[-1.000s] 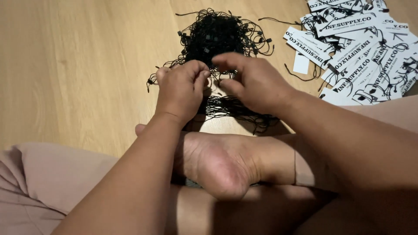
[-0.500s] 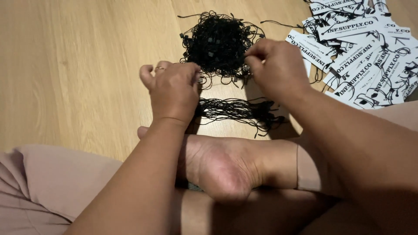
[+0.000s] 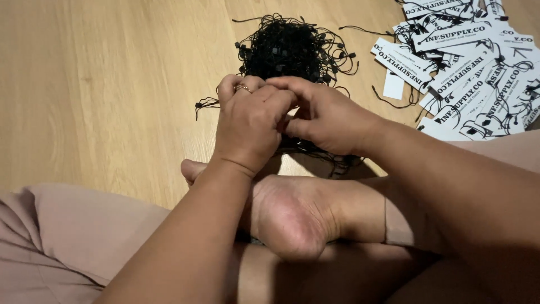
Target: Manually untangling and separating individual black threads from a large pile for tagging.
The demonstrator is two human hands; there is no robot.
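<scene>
Pale wooden floor (image 3: pixel 101 84) fills the view, with a person seated on it, legs folded and a bare foot (image 3: pixel 287 214) tucked at 6 o'clock. At the centre the left hand (image 3: pixel 250 126) and right hand (image 3: pixel 323 115) meet, fingertips pressed together in a pinching grip on thin black string loops (image 3: pixel 315 151), whose strands trail out beneath the hands and onto the floor just above the foot. A ring sits on one left finger. Directly behind the hands, at 12 o'clock, lies a tangled heap of black strings (image 3: pixel 292 48), close to the knuckles. Further out at 2 o'clock, white printed tags (image 3: pixel 467 84) lie scattered and overlapping, some already carrying black strings, running off the right edge. From 9 to 11 o'clock the floor is bare boards, open room. No containers show; everything rests loose on the floor.
</scene>
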